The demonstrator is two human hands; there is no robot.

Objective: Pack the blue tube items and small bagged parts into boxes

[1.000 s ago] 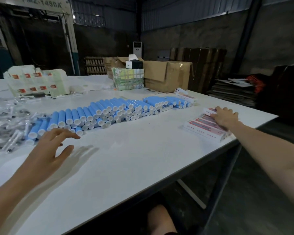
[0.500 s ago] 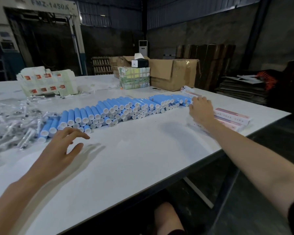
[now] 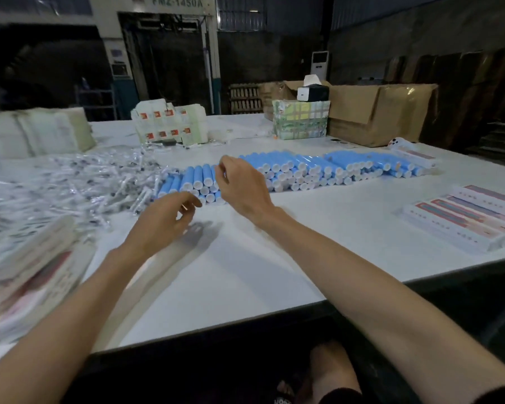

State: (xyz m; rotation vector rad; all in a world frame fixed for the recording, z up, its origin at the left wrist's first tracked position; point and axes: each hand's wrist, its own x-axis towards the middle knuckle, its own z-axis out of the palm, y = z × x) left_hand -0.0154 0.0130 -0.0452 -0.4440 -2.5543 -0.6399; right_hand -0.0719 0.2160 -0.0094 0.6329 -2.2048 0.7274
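1. Down onto the left end of the blue tubes (image 3: 303, 167) with the right hand (image 3: 242, 185), fingertips curled over the top layer. Cannot tell whether clamped on a tube or merely touching the tops.
2. Hovering just in front of that same end with the left hand (image 3: 164, 217), fingers loosely curled, gripping nothing visible.
3. Looks like the pick of a tube, with no packing visibly done. Laid in one long row on the table (image 3: 245, 272), several layers deep, white caps facing the near edge.
4. Just left of the tubes, touching their end: the bagged parts (image 3: 85, 182), heaped loose and crinkly. Well right of the tubes and nearer: the flat boxes (image 3: 464, 217), lying side by side. Further left of the tubes and nearer: a blurred stack of flat packs (image 3: 27, 258).
5. For a clean pick: take from the top layer at the very end, never from underneath. Pulling a lower one would likely set the pile rolling.
6. Pinch across the blue body rather than the cap, then lift straight up before swinging clear.
7. Steady the neighbouring tubes with the left hand, or send it left of the tubes for one bag. Pinch a single bag by its edge, probably slippery and tangled with others.
8. Then carry both across, right of the tubes, to a box.
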